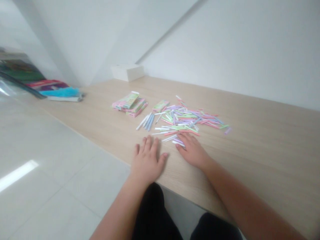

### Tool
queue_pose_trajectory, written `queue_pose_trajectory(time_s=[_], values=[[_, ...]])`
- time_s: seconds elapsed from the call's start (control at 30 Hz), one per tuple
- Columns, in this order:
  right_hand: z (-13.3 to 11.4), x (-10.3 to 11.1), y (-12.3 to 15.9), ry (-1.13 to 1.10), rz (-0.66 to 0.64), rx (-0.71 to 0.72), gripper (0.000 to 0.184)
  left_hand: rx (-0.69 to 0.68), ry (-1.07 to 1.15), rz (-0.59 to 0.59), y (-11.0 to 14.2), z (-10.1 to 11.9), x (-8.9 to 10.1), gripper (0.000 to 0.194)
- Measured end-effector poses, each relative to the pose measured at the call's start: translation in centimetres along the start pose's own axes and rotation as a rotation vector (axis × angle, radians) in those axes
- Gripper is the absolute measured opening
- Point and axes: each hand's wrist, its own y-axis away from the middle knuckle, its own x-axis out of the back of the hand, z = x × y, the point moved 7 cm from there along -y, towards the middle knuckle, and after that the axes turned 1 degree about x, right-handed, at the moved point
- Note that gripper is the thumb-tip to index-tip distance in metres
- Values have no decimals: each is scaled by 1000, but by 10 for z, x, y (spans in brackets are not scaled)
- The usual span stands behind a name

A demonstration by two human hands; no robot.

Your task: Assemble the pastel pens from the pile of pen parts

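Palm down on the wooden table, my left hand [146,160] lies flat with its fingers spread, and nothing is in it. My right hand [191,150] rests at the near edge of a loose pile of thin pen-like sticks [185,118] in white, green, purple, red and blue. Its thumb and forefinger are apart, and a few white and purple sticks [178,142] lie in the gap between them. What is under its palm is hidden. Several white and blue sticks [146,121] lie side by side, left of the pile and beyond my left hand.
Pink and green flat boxes [131,102] are stacked left of the pile, with another small box [160,106] at its back edge. A white box [128,72] stands near the wall. A blue item [60,92] lies at the table's far left. The table edge [100,146] borders the floor.
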Motion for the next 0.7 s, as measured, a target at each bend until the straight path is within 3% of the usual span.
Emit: queue_pose_trajectory(time_s=[0.2, 0.3, 0.4, 0.47, 0.7], values=[[8, -1, 1, -17, 0, 13, 59, -95, 66, -13, -48, 31, -19, 78], [23, 3, 1, -26, -1, 23, 57, -175, 101, -115, -80, 51, -32, 74], [45, 10, 0, -45, 22, 33, 57, -281, 180, -128, -110, 72, -40, 67], [59, 14, -2, -55, 34, 27, 56, -393, 273, -64, -126, 89, -39, 60], [77, 21, -1, -90, -2, 120, 52, -477, 594, 136, -161, 120, -25, 53]])
